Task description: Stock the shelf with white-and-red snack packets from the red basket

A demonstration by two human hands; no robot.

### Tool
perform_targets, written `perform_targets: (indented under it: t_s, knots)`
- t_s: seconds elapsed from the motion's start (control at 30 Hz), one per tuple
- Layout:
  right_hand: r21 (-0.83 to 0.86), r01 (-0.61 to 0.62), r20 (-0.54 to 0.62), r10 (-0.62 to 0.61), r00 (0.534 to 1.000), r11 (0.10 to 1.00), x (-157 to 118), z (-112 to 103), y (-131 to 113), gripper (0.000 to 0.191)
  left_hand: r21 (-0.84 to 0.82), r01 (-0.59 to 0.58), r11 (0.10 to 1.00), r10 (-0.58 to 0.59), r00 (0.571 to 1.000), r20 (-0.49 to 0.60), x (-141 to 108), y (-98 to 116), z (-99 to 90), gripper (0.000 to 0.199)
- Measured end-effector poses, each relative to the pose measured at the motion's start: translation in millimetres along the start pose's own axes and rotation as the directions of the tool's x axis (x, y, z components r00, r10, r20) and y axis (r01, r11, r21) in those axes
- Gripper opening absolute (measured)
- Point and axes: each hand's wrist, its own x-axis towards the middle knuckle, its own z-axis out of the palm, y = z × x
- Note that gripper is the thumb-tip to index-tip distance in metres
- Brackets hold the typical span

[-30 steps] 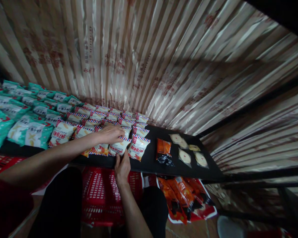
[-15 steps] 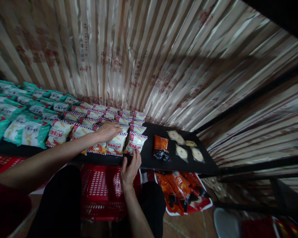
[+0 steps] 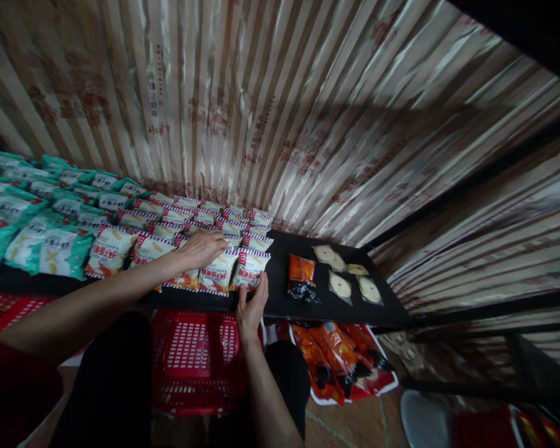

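Observation:
Small white snack bags with red-and-blue striped edges stand in rows on a black shelf [image 3: 280, 298]. My left hand [image 3: 203, 247] reaches over the front row. Its closed fingers are at the top of a front snack bag [image 3: 218, 272], and that bag partly hides the fingertips. At the right end of this row, my right hand [image 3: 252, 306] has the lower right corner of the end snack bag [image 3: 249, 269] between thumb and fingers. The two bags stand side by side, leaning slightly back.
Green snack bags [image 3: 63, 252] fill the shelf's left part. To the right lie an orange packet [image 3: 302, 270] and several flat round wrapped pieces [image 3: 340, 286]. Below are a red basket [image 3: 193, 342] and a tray [image 3: 392, 382] of orange packets. A striped curtain [image 3: 242, 93] hangs behind.
My right hand has moved slightly right and up, from the end bag's lower front to its lower right corner. That bag has shifted slightly left. My left hand has hardly moved.

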Motion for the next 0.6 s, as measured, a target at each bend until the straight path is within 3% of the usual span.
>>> perform_targets:
  t_s: [0.2,0.37,0.47,0.6]
  knots:
    - [0.019,-0.029,0.003,0.029,1.000,0.999,-4,-1,-1,0.062,0.005,0.036,0.999,-0.035,0.998,-0.058,-4,4,-2.8,0.021]
    - [0.024,-0.025,0.013,0.025,1.000,0.999,-8,-3,-1,0.064,-0.016,0.146,0.989,-0.146,0.963,-0.228,-31,33,-2.8,0.027]
    - [0.002,0.008,0.006,-0.008,1.000,1.000,-7,-4,-3,0.066,-0.029,0.212,0.977,-0.211,0.929,-0.303,-64,60,18.3,0.030]
    - [-0.051,0.086,0.018,-0.085,0.996,0.995,-1,-5,-1,0.071,0.021,0.155,0.988,-0.144,0.956,-0.256,-105,83,56.3,0.042]
